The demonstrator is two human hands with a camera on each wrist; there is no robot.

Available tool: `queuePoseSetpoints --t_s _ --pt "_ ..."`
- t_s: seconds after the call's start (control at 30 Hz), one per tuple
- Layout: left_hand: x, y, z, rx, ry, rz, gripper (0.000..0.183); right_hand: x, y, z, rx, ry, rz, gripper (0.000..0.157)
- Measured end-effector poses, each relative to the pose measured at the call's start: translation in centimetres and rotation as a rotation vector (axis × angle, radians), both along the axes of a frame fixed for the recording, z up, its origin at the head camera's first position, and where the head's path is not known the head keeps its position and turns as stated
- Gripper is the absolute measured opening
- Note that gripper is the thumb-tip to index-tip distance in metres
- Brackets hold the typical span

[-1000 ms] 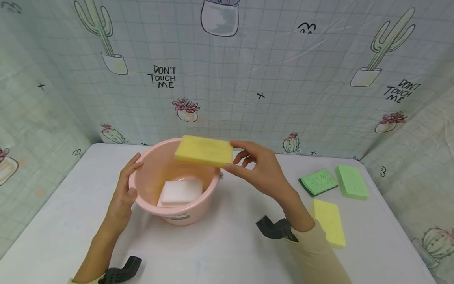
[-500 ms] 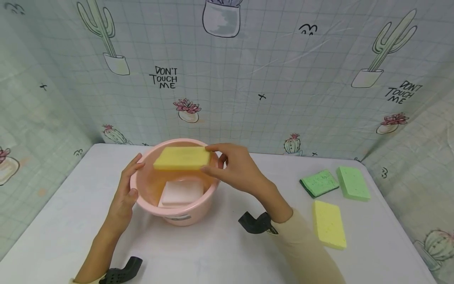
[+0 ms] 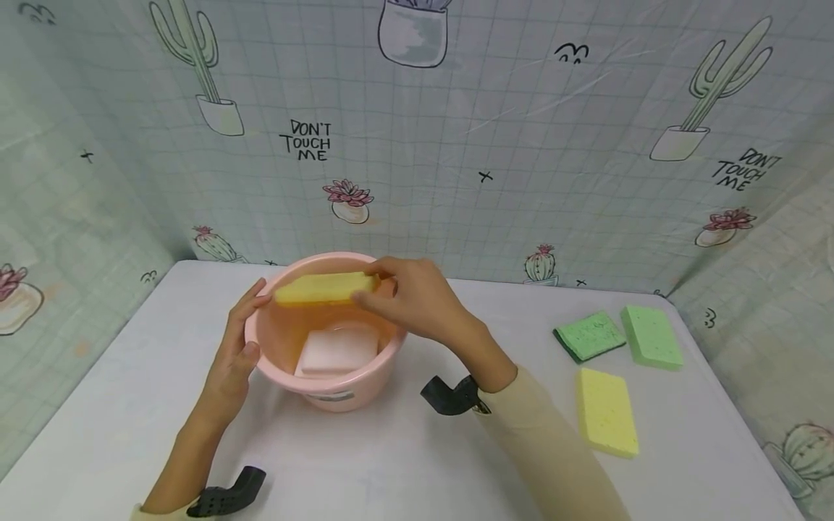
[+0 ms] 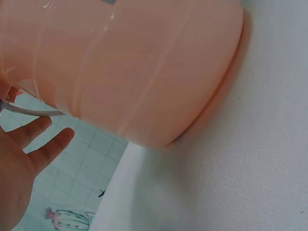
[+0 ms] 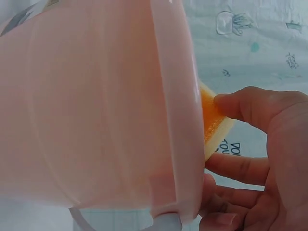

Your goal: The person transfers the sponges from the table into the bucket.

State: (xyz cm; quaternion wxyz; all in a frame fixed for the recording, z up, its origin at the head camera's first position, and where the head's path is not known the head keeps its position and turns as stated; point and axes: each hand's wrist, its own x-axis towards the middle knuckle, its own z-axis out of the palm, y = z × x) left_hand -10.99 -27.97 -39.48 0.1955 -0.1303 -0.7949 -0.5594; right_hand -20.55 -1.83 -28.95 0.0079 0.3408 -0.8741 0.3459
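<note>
Your right hand [image 3: 423, 300] is pinching one end of a yellow sponge [image 3: 319, 288], thumb on one face and forefinger on the other, so those fingers are clamping it. The sponge is lying tilted across the mouth of the pink bucket [image 3: 373, 382], toward its far side; from the right wrist, part of it is showing above the rim. Your left hand [image 3: 231, 354] is resting at the left side of the rim, thumb and fingers spreading apart and steadying against the bucket without curling round it.

Low inside the bucket, a white rectangular block [image 3: 340, 349] is sitting nearer to you than the held sponge. The bucket is standing upright on the white table [image 3: 404, 463]. Well off to your right, a dark-backed green sponge [image 3: 589, 336] is lying just beside a light green sponge [image 3: 651, 336], and a second yellow sponge [image 3: 607, 412] is lying nearer to you. Behind everything, a cactus-print sheet [image 3: 456, 94] is hanging.
</note>
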Motion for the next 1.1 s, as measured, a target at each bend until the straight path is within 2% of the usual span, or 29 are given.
queuePoseSetpoints --t_s 0.27,0.63,0.93,1.1 --pt "-0.2 -0.2 -0.2 -0.008 0.015 -0.015 0.053 -0.3 -0.4 0.1 0.005 -0.02 -0.004 0.039" --pt "-0.2 -0.2 -0.4 0.011 0.018 -0.005 0.054 -0.7 -0.7 0.0 -0.053 -0.071 -0.005 0.04" --pt "-0.1 -0.3 -0.4 -0.019 0.01 -0.003 0.053 -1.1 -1.2 -0.7 -0.152 -0.044 -0.011 0.036" --pt "-0.1 -0.2 -0.2 -0.019 -0.001 0.004 0.053 -1.3 -1.4 -1.0 -0.192 -0.019 0.044 0.028"
